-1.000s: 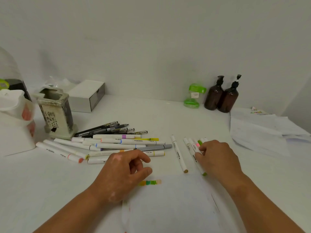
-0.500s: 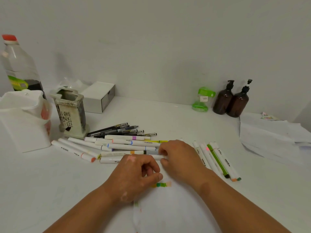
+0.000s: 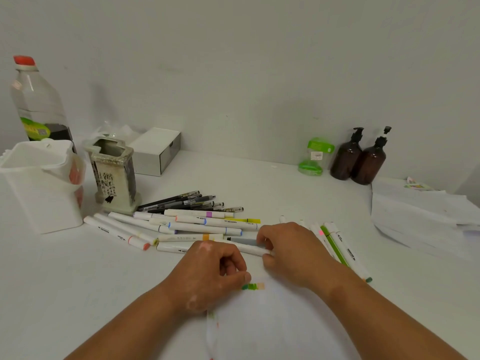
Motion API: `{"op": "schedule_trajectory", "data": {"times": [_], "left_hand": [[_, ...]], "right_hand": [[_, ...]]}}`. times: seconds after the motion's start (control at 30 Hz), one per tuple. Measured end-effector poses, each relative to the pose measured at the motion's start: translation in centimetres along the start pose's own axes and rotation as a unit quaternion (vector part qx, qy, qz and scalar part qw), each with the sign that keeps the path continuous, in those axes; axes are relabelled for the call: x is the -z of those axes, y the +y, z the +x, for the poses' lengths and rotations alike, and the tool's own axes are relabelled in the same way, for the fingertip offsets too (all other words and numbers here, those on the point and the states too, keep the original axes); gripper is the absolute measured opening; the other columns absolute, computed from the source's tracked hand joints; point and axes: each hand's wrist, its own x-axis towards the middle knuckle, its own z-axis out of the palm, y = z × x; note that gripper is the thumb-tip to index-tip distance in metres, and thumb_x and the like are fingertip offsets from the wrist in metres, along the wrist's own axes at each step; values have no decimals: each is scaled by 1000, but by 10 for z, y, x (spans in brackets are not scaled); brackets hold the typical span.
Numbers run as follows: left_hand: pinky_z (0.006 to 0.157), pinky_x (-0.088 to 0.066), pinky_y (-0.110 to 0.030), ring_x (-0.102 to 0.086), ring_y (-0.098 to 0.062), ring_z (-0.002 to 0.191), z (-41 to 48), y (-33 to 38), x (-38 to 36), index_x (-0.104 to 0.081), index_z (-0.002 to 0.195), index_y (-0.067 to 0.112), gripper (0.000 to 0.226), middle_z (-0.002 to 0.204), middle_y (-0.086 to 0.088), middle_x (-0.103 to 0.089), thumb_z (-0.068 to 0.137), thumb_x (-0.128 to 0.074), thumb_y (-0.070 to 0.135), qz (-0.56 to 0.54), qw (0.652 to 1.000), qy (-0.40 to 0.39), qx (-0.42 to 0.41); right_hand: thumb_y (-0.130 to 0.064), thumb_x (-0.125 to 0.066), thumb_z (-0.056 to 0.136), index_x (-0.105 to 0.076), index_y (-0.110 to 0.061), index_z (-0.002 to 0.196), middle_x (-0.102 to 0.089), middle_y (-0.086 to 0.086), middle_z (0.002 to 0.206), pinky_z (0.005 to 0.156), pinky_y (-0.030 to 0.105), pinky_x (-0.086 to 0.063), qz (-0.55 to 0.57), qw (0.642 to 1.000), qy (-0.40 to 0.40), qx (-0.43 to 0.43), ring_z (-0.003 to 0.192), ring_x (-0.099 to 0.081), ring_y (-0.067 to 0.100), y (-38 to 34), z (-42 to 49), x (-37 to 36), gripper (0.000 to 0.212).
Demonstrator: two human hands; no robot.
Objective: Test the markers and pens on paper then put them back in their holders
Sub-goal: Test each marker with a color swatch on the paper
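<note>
Grips the nearest white marker [image 3: 246, 248] at the front edge of the pile [image 3: 205, 226] between right hand [image 3: 293, 253] thumb and fingertips, rests the curled, seemingly empty left hand [image 3: 210, 276] on the paper [image 3: 272, 328]; best lift straight up, sparing neighbours, then stroke beside the swatches [image 3: 253, 286].

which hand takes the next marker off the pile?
Right. The right hand has its fingers on the end of the nearest marker. The left hand lies curled on the paper by the swatches, steadying it.
</note>
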Motion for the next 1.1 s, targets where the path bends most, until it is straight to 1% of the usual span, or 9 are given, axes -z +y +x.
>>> {"op": "schedule_trajectory", "data": {"times": [0.13, 0.23, 0.37, 0.47, 0.53, 0.7, 0.87, 0.97, 1.1], "left_hand": [[56, -41, -12, -53, 1, 57, 0, 0, 0, -72, 74, 29, 10, 63, 18, -64, 79, -80, 31, -5, 1000, 8, 5], [57, -41, -12, -53, -2, 59, -2, 3, -2, -71, 77, 32, 9, 70, 22, -64, 81, -79, 31, 4, 1000, 20, -16], [63, -45, -12, -59, -8, 74, -8, 13, -6, -69, 92, 36, 14, 90, 24, -65, 82, -77, 32, -14, 997, 43, -68], [66, -51, -16, -62, -13, 84, -11, 19, -12, -67, 101, 40, 21, 96, 21, -67, 83, -76, 35, -31, 995, 27, -85], [68, -52, -19, -63, -15, 84, -11, 20, -14, -66, 103, 41, 20, 93, 16, -69, 86, -75, 35, -20, 996, 25, -88], [59, -45, -8, -63, -13, 78, -9, 16, -10, -68, 92, 36, 17, 87, 18, -68, 85, -77, 24, 17, 994, 73, -81], [60, -47, -13, -60, -14, 70, -10, 15, -14, -60, 93, 36, 24, 86, 16, -65, 83, -74, 18, 25, 994, 72, -77], [60, -42, -12, -56, -15, 68, -11, 17, -18, -59, 104, 40, 18, 90, 17, -66, 88, -66, 36, 28, 995, 36, -86], [66, -45, -26, -57, -11, 75, -9, 17, -22, -64, 111, 34, 29, 83, 13, -63, 99, -43, 51, 76, 988, 5, -133]], "right_hand": [[-35, -64, 83, -70, -37, 109, -63, -15, 92, 77, 29, -54, 18, 999, -8, -35, 84, -61, 8, 13, -14, 25, 27], [-30, -73, 77, -74, -39, 89, -69, -18, 79, 58, 19, -54, 165, 982, 25, -83, 63, -65, 7, 24, -34, 39, 15], [-14, -77, 70, -74, -25, 79, -75, 5, 74, 57, 24, -54, 512, 854, 8, -93, 66, -71, 17, 16, -59, 31, 14], [-13, -76, 63, -73, -20, 79, -76, 14, 83, 60, 28, -55, 621, 780, 13, -78, 77, -74, 26, 7, -64, 15, 17], [-17, -79, 58, -73, -19, 80, -76, 13, 85, 59, 27, -54, 648, 758, 12, -72, 75, -71, 23, 6, -64, 6, 23], [-33, -81, 62, -77, -19, 91, -59, 7, 62, 50, 25, -45, 667, 741, 24, -70, 57, -52, 20, 16, -68, 1, 33], [-24, -80, 68, -78, -19, 93, -62, 7, 59, 49, 24, -47, 658, 750, 31, -58, 54, -57, 18, 18, -72, 2, 25], [-16, -78, 73, -78, -23, 93, -64, 4, 60, 53, 24, -50, 643, 764, 26, -47, 56, -61, 16, 13, -73, 2, 21], [-18, -79, 74, -76, -25, 92, -64, 2, 60, 52, 24, -50, 650, 758, 27, -39, 54, -61, 14, 7, -75, 3, 19]]}}
